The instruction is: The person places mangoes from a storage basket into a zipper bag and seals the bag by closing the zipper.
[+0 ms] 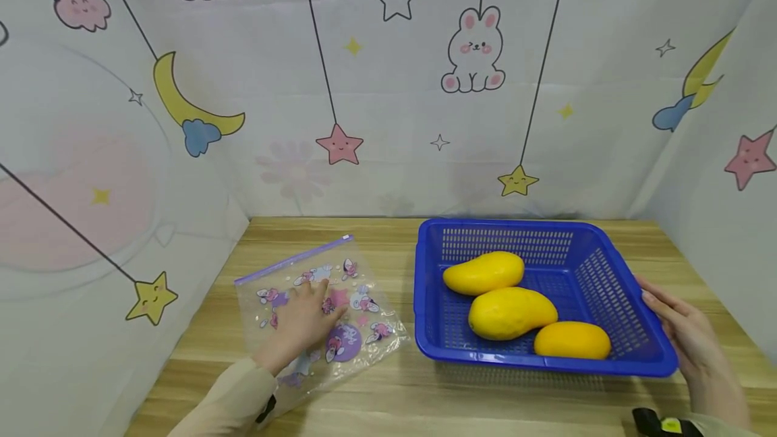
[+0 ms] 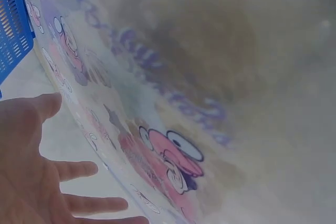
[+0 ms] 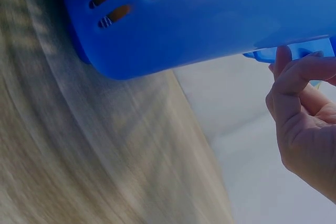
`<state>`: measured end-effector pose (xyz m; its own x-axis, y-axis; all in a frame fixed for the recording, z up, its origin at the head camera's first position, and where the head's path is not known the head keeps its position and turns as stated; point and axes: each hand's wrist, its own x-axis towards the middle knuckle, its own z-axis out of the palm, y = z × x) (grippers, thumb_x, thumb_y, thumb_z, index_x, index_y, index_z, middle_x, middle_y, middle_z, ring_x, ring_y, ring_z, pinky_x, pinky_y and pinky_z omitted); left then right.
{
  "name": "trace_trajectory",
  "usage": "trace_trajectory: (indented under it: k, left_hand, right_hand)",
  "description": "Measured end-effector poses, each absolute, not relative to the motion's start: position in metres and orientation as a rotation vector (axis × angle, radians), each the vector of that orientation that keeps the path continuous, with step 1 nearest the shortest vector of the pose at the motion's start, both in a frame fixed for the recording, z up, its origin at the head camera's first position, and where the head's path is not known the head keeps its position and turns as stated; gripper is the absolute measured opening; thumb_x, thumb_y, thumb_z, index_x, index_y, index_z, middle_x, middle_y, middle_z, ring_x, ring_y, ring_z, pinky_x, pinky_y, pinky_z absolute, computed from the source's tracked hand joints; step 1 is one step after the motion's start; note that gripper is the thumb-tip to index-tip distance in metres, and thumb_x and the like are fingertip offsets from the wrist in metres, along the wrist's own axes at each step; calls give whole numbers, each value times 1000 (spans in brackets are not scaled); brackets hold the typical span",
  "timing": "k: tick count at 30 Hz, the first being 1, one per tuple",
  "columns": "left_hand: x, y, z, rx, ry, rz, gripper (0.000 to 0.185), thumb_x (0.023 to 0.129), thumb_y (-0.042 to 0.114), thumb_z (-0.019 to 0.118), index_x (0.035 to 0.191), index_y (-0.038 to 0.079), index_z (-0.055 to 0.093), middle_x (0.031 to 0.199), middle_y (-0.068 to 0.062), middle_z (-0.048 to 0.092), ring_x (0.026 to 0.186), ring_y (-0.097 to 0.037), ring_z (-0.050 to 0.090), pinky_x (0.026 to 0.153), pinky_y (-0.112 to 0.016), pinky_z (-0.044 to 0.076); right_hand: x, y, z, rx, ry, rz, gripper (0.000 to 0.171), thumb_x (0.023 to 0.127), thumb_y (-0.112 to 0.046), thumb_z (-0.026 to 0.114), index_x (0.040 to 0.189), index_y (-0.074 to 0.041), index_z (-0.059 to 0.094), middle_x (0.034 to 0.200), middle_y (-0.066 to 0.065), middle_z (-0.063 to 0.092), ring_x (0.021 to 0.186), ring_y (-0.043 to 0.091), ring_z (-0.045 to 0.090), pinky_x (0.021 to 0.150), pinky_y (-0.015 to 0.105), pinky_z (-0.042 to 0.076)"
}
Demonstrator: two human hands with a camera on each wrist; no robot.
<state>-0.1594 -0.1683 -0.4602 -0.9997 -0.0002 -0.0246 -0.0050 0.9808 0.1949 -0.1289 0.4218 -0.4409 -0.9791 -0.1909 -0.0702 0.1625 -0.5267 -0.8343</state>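
Note:
My left hand (image 1: 303, 319) lies spread over a clear zip bag (image 1: 344, 342) printed with cartoon figures. The bag is flat on the table, its purple zip strip at the far end. In the left wrist view, the fingers of that hand (image 2: 26, 182) are stretched out beside the printed plastic (image 2: 173, 156). A blue slotted basket (image 1: 461, 356) stands right of the bag. Inside lie three yellow mangoes (image 1: 512, 314), grouped toward its left and front. My right hand (image 1: 692, 329) holds the basket's right rim; curled fingers (image 3: 286, 80) show under the rim in the right wrist view.
The wood-grain table (image 1: 376, 410) carries both bag and basket. A white cloth (image 1: 394, 100) printed with stars, moons and rabbits hangs behind it and closes in both sides. The basket's right side is near the right-hand cloth wall.

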Motion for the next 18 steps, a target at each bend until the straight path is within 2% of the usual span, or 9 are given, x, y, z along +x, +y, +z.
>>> trace_trajectory:
  k: [7, 12, 18]
  left_hand:
    - [-162, -167, -458, -55, 3061, 253, 79, 87, 64, 53, 146, 13, 39, 142, -33, 37, 118, -63, 41, 77, -73, 48]
    - [-164, -168, -459, -71, 3010, 209, 82, 86, 69, 50, 148, 16, 37, 143, -36, 34, 115, -69, 40, 66, -74, 48]
    - [-166, -168, -463, -75, 2969, 142, 87, 84, 73, 47, 150, 18, 33, 144, -40, 30, 118, -72, 33, 62, -72, 49]
  right_hand:
    - [-129, 421, -440, -40, 1418, -2578, 43, 103, -5, 34, 119, -22, 70, 104, 2, 75, 89, 20, 74, 70, 34, 61]
    - [-128, 421, -440, -32, 1410, -2579, 43, 103, -5, 34, 119, -23, 70, 104, 2, 75, 89, 20, 74, 69, 34, 61]
    - [-128, 422, -440, -8, 1400, -2580, 42, 103, -5, 35, 120, -22, 69, 104, 2, 75, 89, 20, 73, 70, 33, 61]
